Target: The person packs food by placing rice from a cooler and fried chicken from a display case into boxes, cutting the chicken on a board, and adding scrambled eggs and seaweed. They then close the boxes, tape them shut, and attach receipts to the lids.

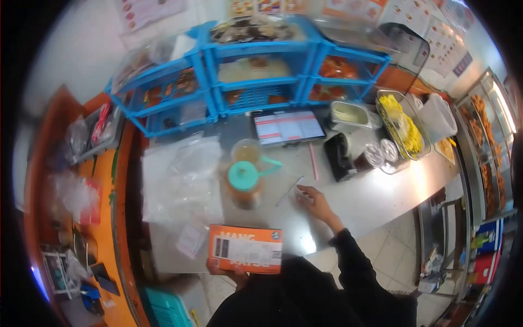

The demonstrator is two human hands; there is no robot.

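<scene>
Stainless steel makes up the surface (376,199) in front of me, a food counter backed by blue plastic racks (256,71) stacked with trays of ingredients, and menu posters hang on the wall above them. Leaning at the foot of the racks is a tablet screen (289,126) showing order slips, and a pink pen (314,162) lies just below it. To my right sit a metal pan (348,114) of pale sauce, a clear tub of yellow food (406,128), a dark container (339,158) and two lidded cups (381,154). Near the middle stands a jar with a teal lid (243,182), and a second jar with a teal handle (250,152) is just behind it. Clear plastic bags (182,180) lie in a loose heap to the left of the jars, and an orange ledge (98,218) beyond them carries more packets. My left hand (229,271) grips the lower edge of an orange box (246,248) with a printed receipt stuck on its front, holding it at the near edge of the surface. My right hand (315,203) is open, fingers spread and resting on the steel, with its fingertips touching a thin white strip (290,191) that lies slantwise beside the jar.
</scene>
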